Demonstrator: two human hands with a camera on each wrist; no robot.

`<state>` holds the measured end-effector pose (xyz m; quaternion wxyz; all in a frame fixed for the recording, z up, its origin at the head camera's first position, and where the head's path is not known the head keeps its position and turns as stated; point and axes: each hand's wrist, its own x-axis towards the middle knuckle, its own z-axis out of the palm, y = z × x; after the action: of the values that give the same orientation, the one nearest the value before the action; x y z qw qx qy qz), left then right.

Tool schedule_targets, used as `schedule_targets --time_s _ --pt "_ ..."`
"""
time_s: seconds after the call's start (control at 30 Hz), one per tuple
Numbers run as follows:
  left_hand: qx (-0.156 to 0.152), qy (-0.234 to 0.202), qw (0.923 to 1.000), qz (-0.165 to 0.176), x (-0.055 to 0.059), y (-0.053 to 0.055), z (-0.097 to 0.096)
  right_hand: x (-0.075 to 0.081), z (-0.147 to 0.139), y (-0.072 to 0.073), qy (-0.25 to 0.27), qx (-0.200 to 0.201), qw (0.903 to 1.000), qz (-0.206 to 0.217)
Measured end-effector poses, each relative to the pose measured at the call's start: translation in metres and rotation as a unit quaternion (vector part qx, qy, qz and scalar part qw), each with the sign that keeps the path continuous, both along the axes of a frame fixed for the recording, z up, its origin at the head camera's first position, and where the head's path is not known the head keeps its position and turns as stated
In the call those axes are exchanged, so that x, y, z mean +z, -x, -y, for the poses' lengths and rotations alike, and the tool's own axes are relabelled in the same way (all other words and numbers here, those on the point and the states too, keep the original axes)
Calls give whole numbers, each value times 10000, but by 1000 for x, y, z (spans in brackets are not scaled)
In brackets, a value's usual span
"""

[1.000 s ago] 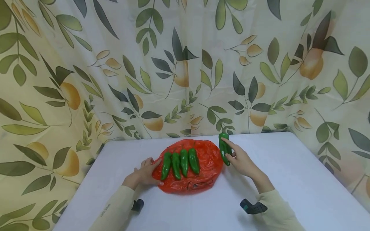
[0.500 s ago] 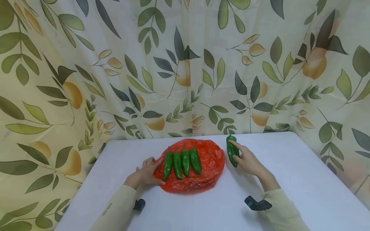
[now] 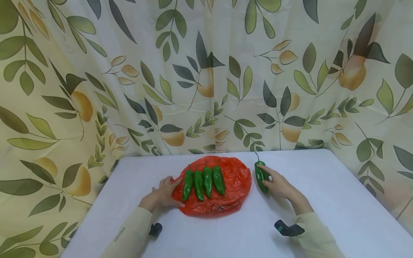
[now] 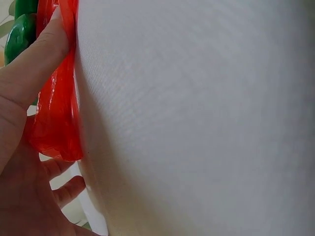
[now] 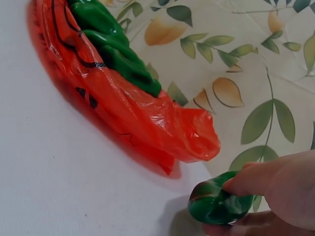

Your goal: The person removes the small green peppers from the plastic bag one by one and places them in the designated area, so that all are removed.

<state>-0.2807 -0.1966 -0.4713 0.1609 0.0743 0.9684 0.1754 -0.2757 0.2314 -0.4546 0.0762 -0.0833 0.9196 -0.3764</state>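
Note:
On the white table lies a red plastic bag [image 3: 233, 182], roundish and crinkled, with several green peppers [image 3: 208, 182] side by side on top. My left hand [image 3: 164, 193] rests against its left edge; in the left wrist view the thumb [image 4: 42, 56] lies along the red plastic and the other fingers spread behind it. To the right of the bag, my right hand [image 3: 280, 184] grips another green pepper [image 3: 260, 178], its stem pointing away from me. The right wrist view shows this pepper's tip [image 5: 209, 199] between thumb and fingers, at or just above the table.
The white tabletop [image 3: 206, 240] extends around the bag on every side. A leaf-and-fruit patterned curtain [image 3: 226, 79] hangs behind the table's far edge and along the left. Dark devices [image 3: 289, 229] sit at both wrists.
My right hand has carried its pepper rightwards from the bag's right edge and then lower, towards me. The left hand stays against the bag, and the peppers on top keep their places.

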Motion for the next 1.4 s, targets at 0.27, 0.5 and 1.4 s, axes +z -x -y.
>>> schedule_targets --time_s 0.27,0.5,1.4 --pt "45 -13 10000 34 -3 -1 0 -5 -1 -1 15 101 9999 88" --pt "30 -33 10000 26 -1 0 -2 -5 0 -1 -192 22 9996 219" --pt "22 0 10000 -12 1 -2 -1 12 21 -5 -654 -659 9945 -481"
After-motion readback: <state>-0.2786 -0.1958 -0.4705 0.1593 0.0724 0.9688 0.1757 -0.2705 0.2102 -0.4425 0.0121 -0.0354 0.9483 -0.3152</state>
